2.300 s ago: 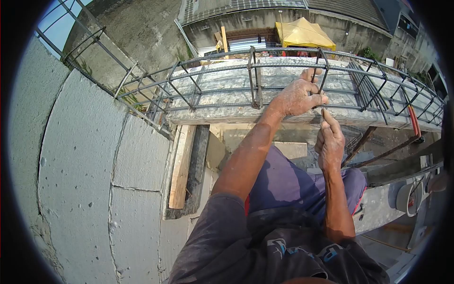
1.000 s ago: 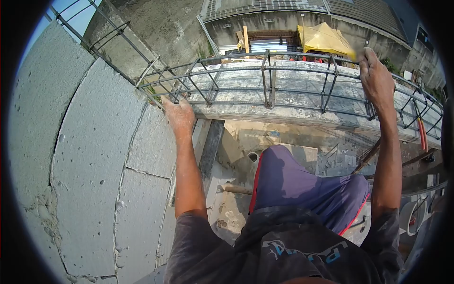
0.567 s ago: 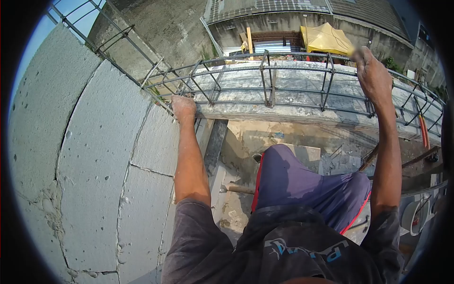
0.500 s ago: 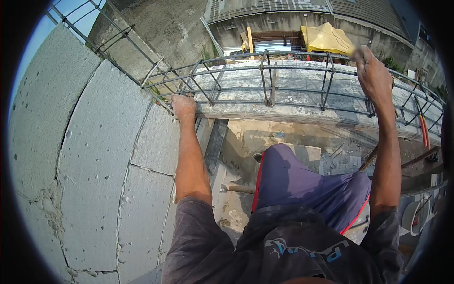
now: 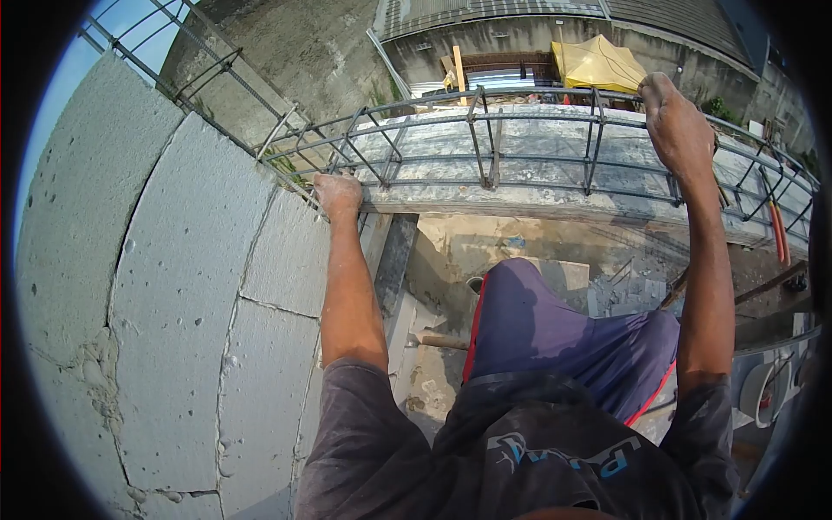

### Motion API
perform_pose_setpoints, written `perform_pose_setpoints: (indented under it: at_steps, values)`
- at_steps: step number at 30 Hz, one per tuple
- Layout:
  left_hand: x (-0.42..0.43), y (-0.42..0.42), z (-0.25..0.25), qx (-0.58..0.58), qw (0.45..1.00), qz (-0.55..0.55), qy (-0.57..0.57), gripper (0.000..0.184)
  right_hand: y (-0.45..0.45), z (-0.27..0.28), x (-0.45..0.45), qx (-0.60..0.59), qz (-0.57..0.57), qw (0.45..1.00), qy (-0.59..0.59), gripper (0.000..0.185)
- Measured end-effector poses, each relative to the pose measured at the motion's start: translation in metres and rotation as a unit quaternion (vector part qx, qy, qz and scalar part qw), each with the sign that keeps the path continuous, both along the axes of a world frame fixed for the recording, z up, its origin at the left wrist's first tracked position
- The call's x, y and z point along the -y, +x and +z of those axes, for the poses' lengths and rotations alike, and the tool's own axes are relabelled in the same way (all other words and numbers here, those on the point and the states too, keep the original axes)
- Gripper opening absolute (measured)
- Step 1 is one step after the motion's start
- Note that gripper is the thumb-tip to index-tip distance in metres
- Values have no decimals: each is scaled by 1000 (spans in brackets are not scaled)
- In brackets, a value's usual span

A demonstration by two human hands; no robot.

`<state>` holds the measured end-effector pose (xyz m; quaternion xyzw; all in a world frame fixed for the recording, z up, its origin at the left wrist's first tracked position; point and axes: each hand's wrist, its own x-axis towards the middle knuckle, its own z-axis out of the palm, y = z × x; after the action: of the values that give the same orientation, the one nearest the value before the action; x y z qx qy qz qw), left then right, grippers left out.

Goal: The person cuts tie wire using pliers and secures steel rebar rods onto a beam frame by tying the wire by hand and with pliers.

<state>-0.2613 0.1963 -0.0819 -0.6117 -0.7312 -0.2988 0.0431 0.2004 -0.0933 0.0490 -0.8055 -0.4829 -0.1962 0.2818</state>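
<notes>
My left hand [image 5: 339, 194] is closed round the near bar at the left end of the rebar cage [image 5: 488, 159], beside the corner of the block wall [image 5: 182, 286]. Farther right, my right hand [image 5: 678, 126] is closed at the cage's upper bar, with the wrist above the near bars. The cage lies along a pale, stained plank [image 5: 537, 198]. Its square stirrups stand upright between the long bars.
Red-handled pliers [image 5: 777, 232] hang on the cage at the right. Below the plank are floor rubble and a timber prop [image 5: 442, 341]. A white bucket [image 5: 763, 392] stands at lower right. A yellow canopy [image 5: 596, 65] is beyond the cage.
Both hands have moved apart from the cage's middle, the left one to its left end and the right one farther right. Over the last half second the cage has shifted slightly left and up in view.
</notes>
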Motion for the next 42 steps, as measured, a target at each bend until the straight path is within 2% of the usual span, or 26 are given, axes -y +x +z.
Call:
perform_pose_setpoints:
  at_steps: [2,5,8,12,17,20,25,28,31,35,38,39,41,42]
  values:
    - [17,6,2,12,998,-10,67,58,-4,3,0,-3,-10,1000,-2,26]
    - [14,2,5,20,999,-25,17,53,-6,4,-1,-9,-25,1000,-5,25]
    - [40,21,24,78,996,3,41,49,-9,5,-4,-21,-39,999,-6,25]
    - [36,16,19,60,998,13,30,50,-11,5,-7,-21,-50,999,1,25]
    - [23,9,-6,21,996,-8,87,51,-9,6,-4,-26,-40,999,-10,26]
    - [29,13,-1,27,997,2,71,52,-7,3,-5,-31,-38,999,-15,27]
    - [34,3,7,4,990,-95,100,58,-3,0,-4,-37,-35,998,-22,28]
    - [46,12,22,39,996,-60,50,56,-8,-1,-1,-21,-38,999,-11,29]
    - [39,9,21,26,999,-26,24,55,-6,-3,0,-15,-27,999,-9,28]
    - [36,3,20,12,997,-72,6,55,0,-11,0,-16,-10,1000,19,24]
    - [36,8,27,31,998,-52,-9,55,-11,0,3,-47,-5,999,4,21]
    - [42,16,37,66,995,-5,-69,55,-9,4,4,-45,-13,998,-37,19]
    - [26,-11,-3,7,999,-42,-33,59,-10,10,4,-61,-15,996,-61,17]
    - [30,-7,2,20,998,-43,-45,64,-10,13,3,-66,-17,995,-71,16]
